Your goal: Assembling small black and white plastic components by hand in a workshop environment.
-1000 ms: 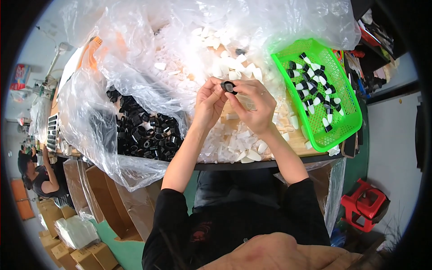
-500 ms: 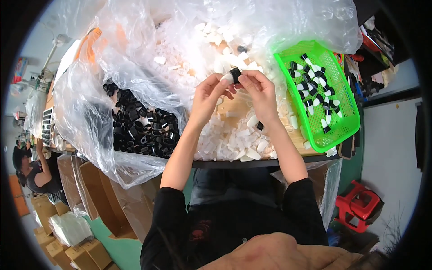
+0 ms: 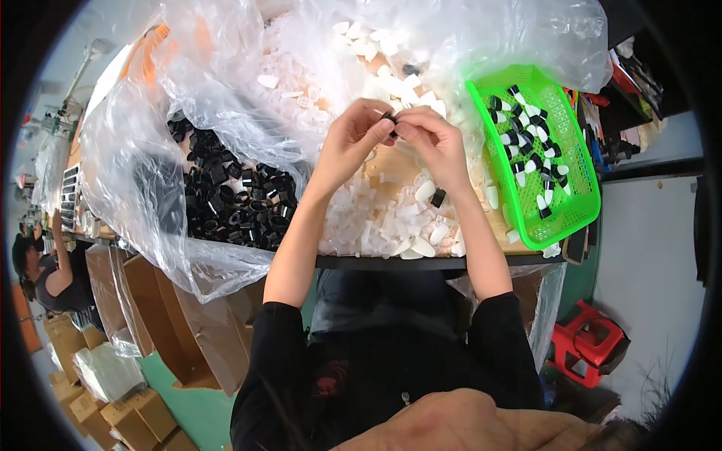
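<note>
Both hands meeting above the white-part pile: left hand (image 3: 352, 139) and right hand (image 3: 430, 137) pinching a small black cap (image 3: 389, 118) between fingertips, looks like mid-assembly; next move probably needs seating it squarely, then dropping into the green basket (image 3: 575, 218)

Glossy crinkled clear plastic sheeting (image 3: 135, 180), shiny black plastic caps (image 3: 226, 199), bright green plastic mesh basket (image 3: 575, 218), matt brown cardboard boxes (image 3: 162, 331)
</note>
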